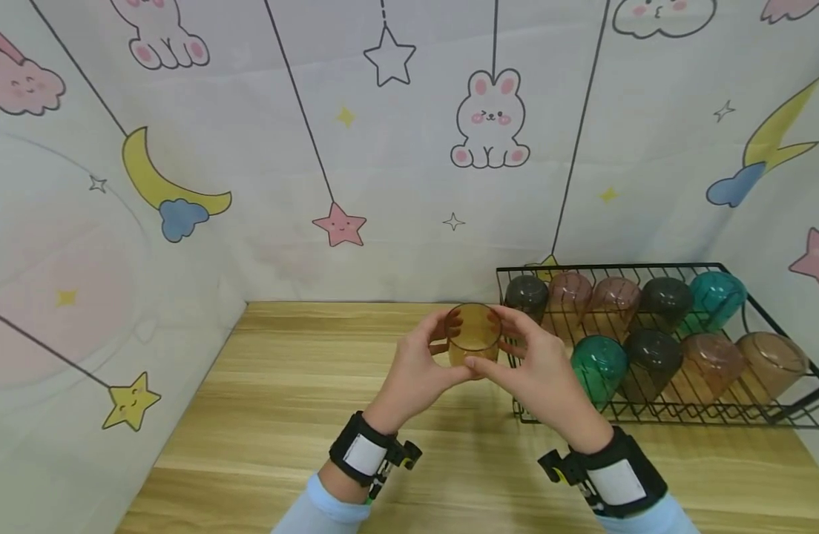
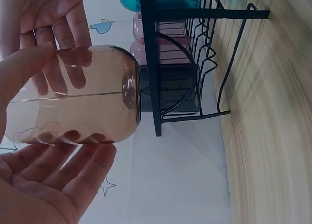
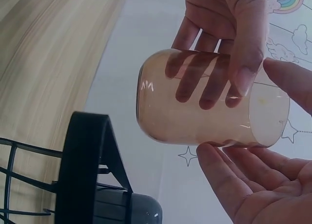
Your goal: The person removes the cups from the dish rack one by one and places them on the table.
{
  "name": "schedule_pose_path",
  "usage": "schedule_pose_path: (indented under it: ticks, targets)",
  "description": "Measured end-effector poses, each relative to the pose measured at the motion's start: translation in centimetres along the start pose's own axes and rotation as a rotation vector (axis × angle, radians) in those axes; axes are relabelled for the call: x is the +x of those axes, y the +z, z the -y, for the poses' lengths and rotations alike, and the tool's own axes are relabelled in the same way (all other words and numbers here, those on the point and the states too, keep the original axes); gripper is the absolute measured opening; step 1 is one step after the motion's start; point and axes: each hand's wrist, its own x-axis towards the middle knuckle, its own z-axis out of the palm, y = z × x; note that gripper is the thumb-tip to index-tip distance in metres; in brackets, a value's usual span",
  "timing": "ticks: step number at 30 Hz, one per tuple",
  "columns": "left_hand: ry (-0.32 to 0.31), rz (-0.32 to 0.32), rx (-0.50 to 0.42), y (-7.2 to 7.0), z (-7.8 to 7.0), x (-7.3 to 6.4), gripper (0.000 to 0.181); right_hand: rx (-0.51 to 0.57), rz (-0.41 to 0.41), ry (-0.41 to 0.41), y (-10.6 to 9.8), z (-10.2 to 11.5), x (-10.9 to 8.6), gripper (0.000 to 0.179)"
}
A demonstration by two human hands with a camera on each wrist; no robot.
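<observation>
An amber see-through glass cup point(image 1: 473, 330) is held upright in the air between both hands, its rim facing up. My left hand point(image 1: 412, 371) grips it from the left, with the fingers curved along its far side and the thumb in front. From the right, my right hand point(image 1: 546, 367) holds the same cup, its thumb near the left thumb. In the left wrist view the amber cup point(image 2: 97, 94) lies sideways in the picture, and fingers show through its wall. The right wrist view shows the cup point(image 3: 195, 99) with its rounded base turned towards the rack.
A black wire rack point(image 1: 650, 415) stands on the wooden table point(image 1: 316, 386) to the right. It carries several upturned cups, among them a green cup point(image 1: 599, 363), a teal cup point(image 1: 716, 297) and grey and pinkish ones. A patterned cloth point(image 1: 396, 163) hangs behind.
</observation>
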Motion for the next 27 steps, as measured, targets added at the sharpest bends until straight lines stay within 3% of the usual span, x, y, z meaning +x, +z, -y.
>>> schedule_pose_path:
  ticks: [6,15,27]
  targets:
    - [-0.016,-0.013,-0.024,0.1,1.2,1.5,0.076,-0.037,-0.004,0.003,-0.6,-0.3,-0.2,0.078]
    - [-0.138,-0.102,-0.064,1.1,4.4,4.3,0.078,-0.124,-0.027,0.022,-1.9,-0.6,-0.9,0.076]
    - [-0.26,-0.102,-0.015,3.4,8.4,6.3,0.078,-0.178,0.133,0.155,-2.4,-1.9,-1.9,0.083]
